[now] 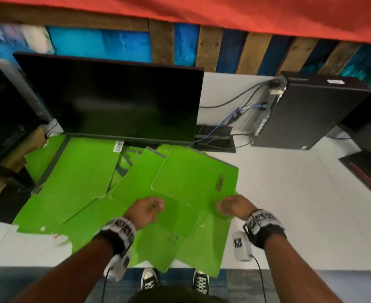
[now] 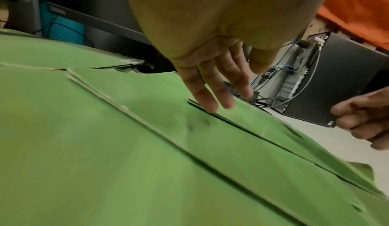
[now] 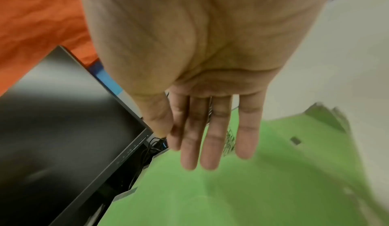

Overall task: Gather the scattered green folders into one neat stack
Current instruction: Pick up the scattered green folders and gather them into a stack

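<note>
We're looking at matt green card folders (image 1: 88, 171) on a smooth white desk (image 1: 289, 193), glossy black monitor (image 1: 114, 99), rough wood slats (image 1: 208, 51) behind.

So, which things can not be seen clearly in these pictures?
- Number of green folders: overlapping hides it, head view.
- White label by the monitor: too small to read.
- Right hand contact with the folders: motion blur, right wrist view.
- Left hand fingers: touching the raised folder edge or not, unclear.
</note>
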Demonstrator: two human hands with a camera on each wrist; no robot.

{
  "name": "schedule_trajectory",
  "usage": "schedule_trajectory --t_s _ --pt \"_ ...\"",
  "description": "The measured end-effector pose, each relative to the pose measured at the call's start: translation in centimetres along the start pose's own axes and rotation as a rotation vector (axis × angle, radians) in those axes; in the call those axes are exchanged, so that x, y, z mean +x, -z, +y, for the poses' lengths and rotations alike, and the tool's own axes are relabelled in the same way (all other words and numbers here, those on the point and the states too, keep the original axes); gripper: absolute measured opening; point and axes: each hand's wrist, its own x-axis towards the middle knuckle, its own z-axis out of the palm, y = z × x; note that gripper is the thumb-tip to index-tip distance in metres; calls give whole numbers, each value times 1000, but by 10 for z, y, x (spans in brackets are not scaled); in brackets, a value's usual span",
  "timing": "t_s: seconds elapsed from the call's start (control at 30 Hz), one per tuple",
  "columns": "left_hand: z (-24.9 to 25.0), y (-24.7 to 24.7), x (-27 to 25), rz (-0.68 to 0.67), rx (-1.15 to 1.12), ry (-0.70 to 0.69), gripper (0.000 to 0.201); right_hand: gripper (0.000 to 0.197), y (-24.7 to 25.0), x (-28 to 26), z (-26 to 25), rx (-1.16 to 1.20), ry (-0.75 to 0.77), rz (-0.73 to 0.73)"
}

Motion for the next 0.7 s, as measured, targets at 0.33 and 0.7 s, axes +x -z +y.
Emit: schedule_trajectory --t_s 0.33,0.7 --pt "-2 -5 55 -72 994 39 72 56 -34 51 -2 -763 10 122" --pt "-14 29 66 -67 1009 48 86 40 -59 29 20 -808 262 -178"
